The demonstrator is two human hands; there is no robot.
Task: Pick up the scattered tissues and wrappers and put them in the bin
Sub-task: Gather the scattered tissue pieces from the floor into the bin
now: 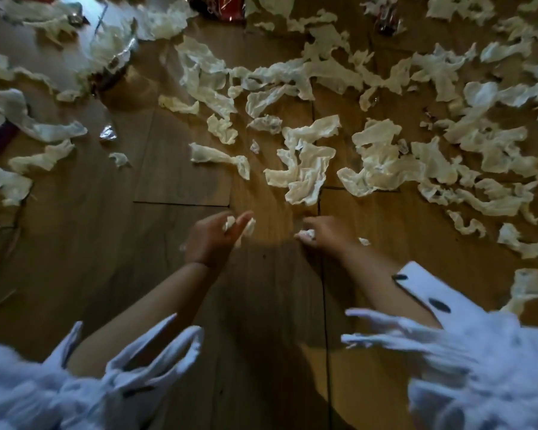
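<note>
Wood-plank floor point(180, 169) strewn with tissues point(302, 169); left hand point(212, 240) grips scrap point(229, 223), right hand point(328, 234) pinches small wad point(306, 234).

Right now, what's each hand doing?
Left hand: holds a tissue scrap.
Right hand: pinches a crumpled tissue.

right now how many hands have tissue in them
2: the left hand pinches a tissue scrap at centre; the right hand, just beside it, curls round a wad.
</note>
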